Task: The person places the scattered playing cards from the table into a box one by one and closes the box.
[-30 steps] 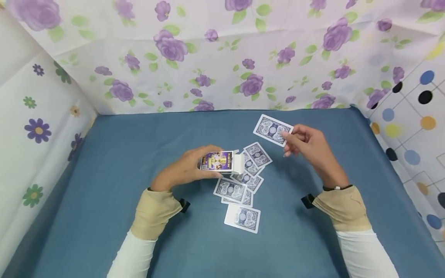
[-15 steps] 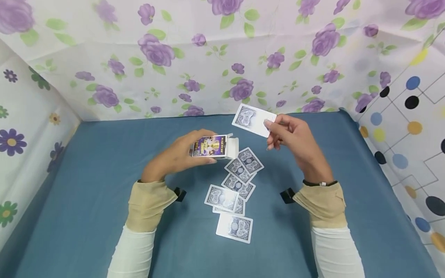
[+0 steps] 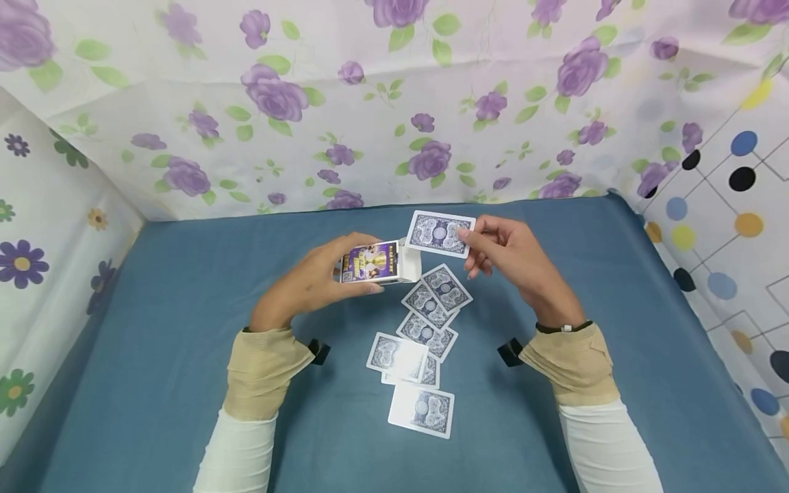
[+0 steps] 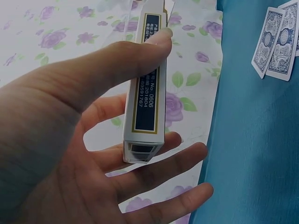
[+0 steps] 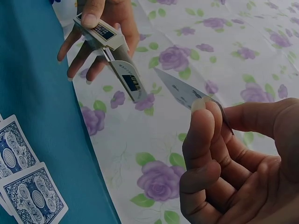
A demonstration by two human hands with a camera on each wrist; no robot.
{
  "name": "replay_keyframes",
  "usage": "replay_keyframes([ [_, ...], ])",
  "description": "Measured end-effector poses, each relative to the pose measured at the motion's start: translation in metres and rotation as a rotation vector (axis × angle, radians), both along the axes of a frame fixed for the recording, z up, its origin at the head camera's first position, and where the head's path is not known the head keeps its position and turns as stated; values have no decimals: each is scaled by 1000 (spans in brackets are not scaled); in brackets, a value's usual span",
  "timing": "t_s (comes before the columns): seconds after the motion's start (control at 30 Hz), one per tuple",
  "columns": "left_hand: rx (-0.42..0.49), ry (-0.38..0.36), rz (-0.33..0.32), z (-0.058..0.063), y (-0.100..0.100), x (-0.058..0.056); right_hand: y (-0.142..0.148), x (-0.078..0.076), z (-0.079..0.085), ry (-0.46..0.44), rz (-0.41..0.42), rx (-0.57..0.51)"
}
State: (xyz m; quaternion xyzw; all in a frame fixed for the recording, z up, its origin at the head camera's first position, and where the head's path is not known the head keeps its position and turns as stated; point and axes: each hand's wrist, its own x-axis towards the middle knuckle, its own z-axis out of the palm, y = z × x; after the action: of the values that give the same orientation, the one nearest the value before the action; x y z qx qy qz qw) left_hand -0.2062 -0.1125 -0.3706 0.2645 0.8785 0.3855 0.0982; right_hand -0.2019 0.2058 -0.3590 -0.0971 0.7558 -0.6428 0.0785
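Note:
My left hand (image 3: 314,277) grips a small purple card box (image 3: 370,262) between thumb and fingers, its white flap (image 3: 409,264) folded out at the right end. In the left wrist view the thumb presses the box's narrow printed side (image 4: 147,102). Between thumb and fingertips my right hand (image 3: 508,250) pinches one playing card (image 3: 439,233), its blue patterned back up. That card's left end overlaps the flap in the head view; a gap shows between card and box in the right wrist view. Below the hands, several playing cards (image 3: 425,335) lie back up, partly overlapping.
A blue cloth (image 3: 154,383) covers the table. Behind it hangs a white sheet with purple roses (image 3: 277,96). Patterned sheets stand at the left (image 3: 37,287) and right (image 3: 727,274) sides. Black camera mounts (image 3: 510,352) stick inward from both wrists.
My right hand has brought its card leftward and close to the box's flap, tilting it flatter in the last half second. The left hand keeps its grip on the box.

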Motion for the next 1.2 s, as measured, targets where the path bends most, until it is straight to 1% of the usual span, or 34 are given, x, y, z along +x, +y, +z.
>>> replay_keyframes([
  [0.13,10,-14,8,-1,0,1,-1,1,-1,-4,13,32],
  [0.3,-7,-26,18,-1,-1,3,-3,3,0,-16,54,95],
  [0.43,-8,-34,21,0,-1,4,-4,2,0,-13,78,111],
  [0.6,-4,-13,19,4,1,5,-5,2,2,1,110,127],
  [0.7,-17,-2,18,5,-1,6,-5,4,3,-7,128,148],
  [0.77,-17,12,14,5,-1,5,-3,4,3,-10,133,160],
  [0.87,-4,39,23,5,-1,5,-2,4,4,3,129,164],
  [1.0,-14,33,32,5,-1,6,-1,4,3,1,155,164],
  [1.1,-14,35,19,6,-1,7,0,4,4,-3,172,162],
  [1.2,6,34,20,0,0,9,0,5,-1,-20,184,142],
])
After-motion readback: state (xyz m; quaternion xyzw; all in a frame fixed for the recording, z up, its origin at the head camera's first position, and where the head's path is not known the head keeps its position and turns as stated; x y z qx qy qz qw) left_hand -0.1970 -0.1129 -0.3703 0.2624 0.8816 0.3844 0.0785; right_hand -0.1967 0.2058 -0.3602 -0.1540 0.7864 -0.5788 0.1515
